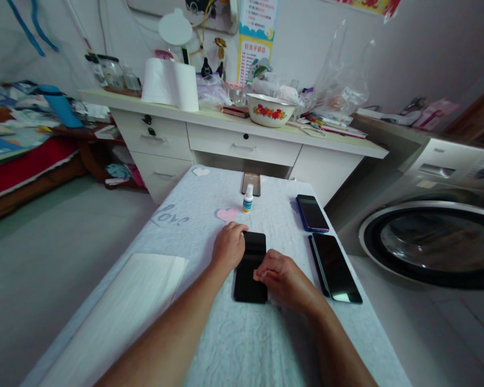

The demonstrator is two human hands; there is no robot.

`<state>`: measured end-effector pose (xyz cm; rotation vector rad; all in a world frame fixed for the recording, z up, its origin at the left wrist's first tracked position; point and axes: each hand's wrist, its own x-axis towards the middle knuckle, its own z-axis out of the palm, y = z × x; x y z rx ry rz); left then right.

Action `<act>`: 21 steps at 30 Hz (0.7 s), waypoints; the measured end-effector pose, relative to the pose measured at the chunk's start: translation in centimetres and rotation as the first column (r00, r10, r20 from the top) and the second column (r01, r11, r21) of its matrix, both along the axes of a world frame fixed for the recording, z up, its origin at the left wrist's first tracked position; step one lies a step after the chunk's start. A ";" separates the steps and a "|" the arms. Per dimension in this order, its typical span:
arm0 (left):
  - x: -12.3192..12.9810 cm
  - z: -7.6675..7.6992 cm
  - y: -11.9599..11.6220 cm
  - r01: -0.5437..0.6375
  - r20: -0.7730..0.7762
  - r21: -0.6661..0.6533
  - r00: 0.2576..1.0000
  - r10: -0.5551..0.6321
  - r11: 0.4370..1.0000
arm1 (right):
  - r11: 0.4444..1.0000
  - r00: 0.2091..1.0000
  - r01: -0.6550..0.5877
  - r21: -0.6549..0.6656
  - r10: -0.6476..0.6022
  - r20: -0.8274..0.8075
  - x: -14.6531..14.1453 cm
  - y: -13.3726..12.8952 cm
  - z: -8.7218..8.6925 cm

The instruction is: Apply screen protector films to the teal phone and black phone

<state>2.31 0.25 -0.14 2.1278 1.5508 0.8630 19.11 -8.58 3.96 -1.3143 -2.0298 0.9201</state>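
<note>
right hand (280, 275) curled over, left hand (229, 246) gripping black phone (252, 271), long axis running away.

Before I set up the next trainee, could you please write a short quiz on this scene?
1. True or false: the left hand and the right hand are both at the black device.

2. What stands upright on the cloth, beyond the hands?
a) a small bottle with a white top
b) a drinking mug
c) a pair of scissors

3. Fill in: the flowered bowl stands on the ____.

Key: 1 true; 2 a; 3 desk.
</note>
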 end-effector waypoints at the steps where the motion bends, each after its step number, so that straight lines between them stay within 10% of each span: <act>1: 0.0 0.0 0.0 -0.003 -0.007 0.001 1.000 0.003 1.000 | 1.000 1.000 -0.015 -0.010 0.015 -0.001 0.0 -0.1 0.2; 21: 0.2 0.2 -0.1 -0.006 -0.083 0.004 0.997 0.006 1.000 | 0.910 0.927 0.312 0.274 -0.355 0.124 -0.9 3.4 -2.3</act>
